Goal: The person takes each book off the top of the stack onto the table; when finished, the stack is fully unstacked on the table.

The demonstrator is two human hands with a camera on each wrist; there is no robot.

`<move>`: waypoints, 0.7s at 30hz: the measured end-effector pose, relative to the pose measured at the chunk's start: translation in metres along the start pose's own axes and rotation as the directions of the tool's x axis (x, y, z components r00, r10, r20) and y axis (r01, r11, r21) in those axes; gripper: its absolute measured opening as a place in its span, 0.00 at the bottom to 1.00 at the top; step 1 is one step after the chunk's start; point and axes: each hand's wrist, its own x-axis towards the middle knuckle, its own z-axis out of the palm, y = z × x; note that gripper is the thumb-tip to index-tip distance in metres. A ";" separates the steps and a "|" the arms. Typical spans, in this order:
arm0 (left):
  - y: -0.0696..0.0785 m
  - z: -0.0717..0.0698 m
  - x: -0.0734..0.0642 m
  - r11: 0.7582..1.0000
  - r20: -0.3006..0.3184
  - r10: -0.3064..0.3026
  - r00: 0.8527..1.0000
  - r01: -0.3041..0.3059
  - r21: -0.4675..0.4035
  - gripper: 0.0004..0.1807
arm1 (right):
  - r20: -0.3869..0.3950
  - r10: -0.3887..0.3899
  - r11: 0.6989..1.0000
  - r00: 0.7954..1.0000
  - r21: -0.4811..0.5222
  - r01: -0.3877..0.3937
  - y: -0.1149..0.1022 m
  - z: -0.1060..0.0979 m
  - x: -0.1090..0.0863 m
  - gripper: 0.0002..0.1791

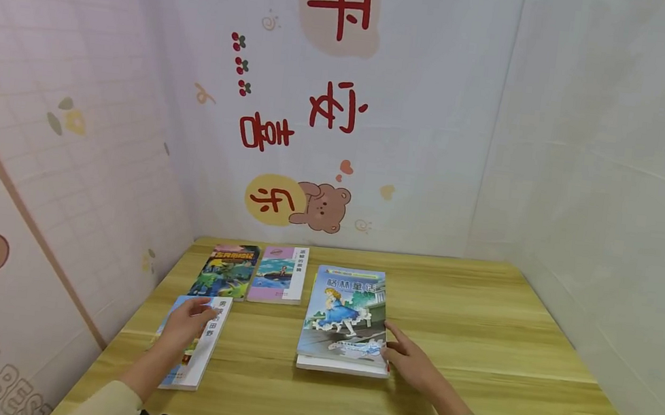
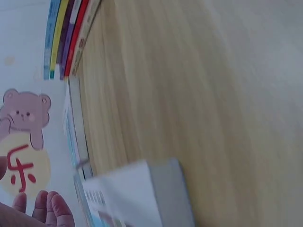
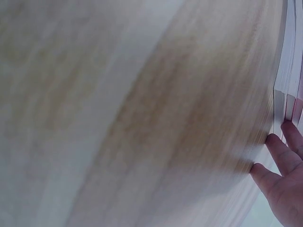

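My left hand is over a book with a white title strip at the near left of the table. In the left wrist view, the fingers are relaxed and apart from the white-and-grey corner of that book. My right hand touches the right side of a stack of books, with a blue fairy-tale cover on top. The right wrist view shows its fingertips against the page edges. Several coloured spines of the stack appear in the left wrist view.
Two more books lie side by side at the back left: a green-and-dark one and a pink-and-blue one. The wooden table meets a printed white cloth wall behind and on both sides.
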 end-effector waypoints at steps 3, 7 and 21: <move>0.009 0.019 0.001 0.998 0.038 0.017 0.999 -0.015 -0.061 0.32 | -0.003 0.002 1.000 1.000 0.006 -0.002 0.000 0.000 0.001 0.35; 0.020 0.043 0.002 0.994 0.064 0.049 0.997 -0.042 -0.102 0.31 | -0.001 0.002 1.000 1.000 0.025 -0.002 0.001 0.000 0.002 0.35; 0.026 0.124 0.010 0.988 0.157 0.108 0.982 -0.090 -0.122 0.29 | 0.003 0.049 0.999 0.999 0.002 -0.049 0.000 -0.001 0.000 0.36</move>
